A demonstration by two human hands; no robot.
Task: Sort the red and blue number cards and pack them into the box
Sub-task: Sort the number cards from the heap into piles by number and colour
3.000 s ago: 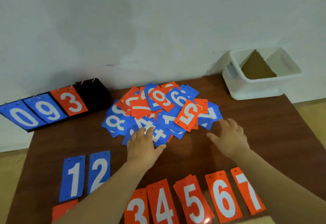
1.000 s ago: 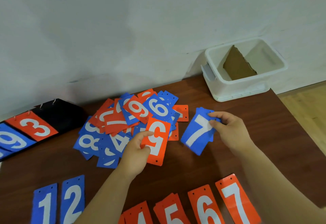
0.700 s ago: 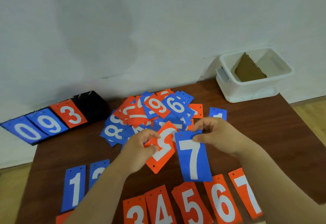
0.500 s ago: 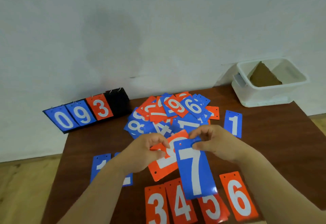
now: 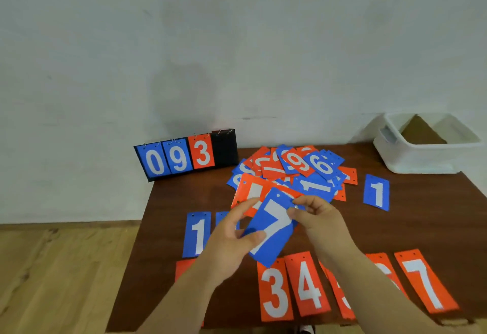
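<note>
**Blue row placement: blue 7 card [image 5: 274, 228]**

Wooden table [image 5: 408, 231] carries the mixed pile [image 5: 303, 167]. The white box [image 5: 421, 161] stands well right of the pile. On the pile's near side I hold the blue 7 card tilted. My left hand [image 5: 232, 244] grips its lower edge, thumb on the face. My right hand [image 5: 316, 217] pinches its upper corner. Recommended: release one hand, then lay the card flat, digit upright. Legible: scoreboard [image 5: 184, 157] left of the pile, "0 9 3"; blue card [image 5: 376, 192] right of it, "1".

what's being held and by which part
Blue rectangular card marked 7: right hand pinches its top corner, left hand grips its lower left edge.
</note>
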